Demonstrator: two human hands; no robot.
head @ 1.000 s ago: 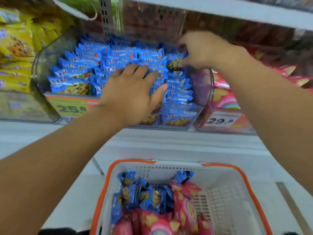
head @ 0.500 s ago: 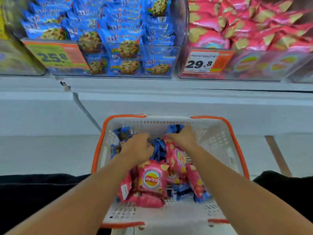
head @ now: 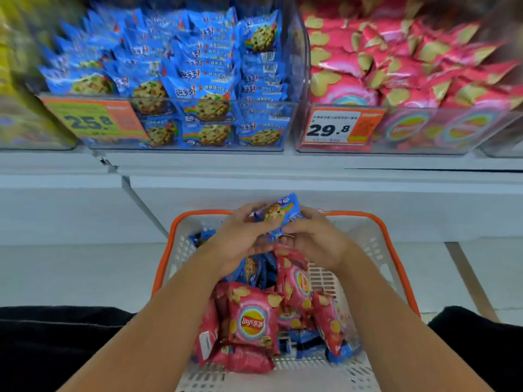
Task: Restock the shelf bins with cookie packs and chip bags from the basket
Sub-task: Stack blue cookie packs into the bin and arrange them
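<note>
Both hands, left hand point(head: 240, 239) and right hand point(head: 314, 239), grip one blue cookie pack point(head: 278, 215) above the white basket point(head: 376, 244). Its long axis tilts, upper end toward the shelf's cookie bin point(head: 181, 108). Pink chip bags point(head: 252, 321) lie below.

Pretty clearly a shop aisle. Clear shelf bins point(head: 294, 80) stuffed with identical snack packs are lined up well above the fingers point(head: 249, 219), with price tags point(head: 334, 127) stuck on front. A shopping basket point(head: 396, 250) is seen right beneath them.
</note>
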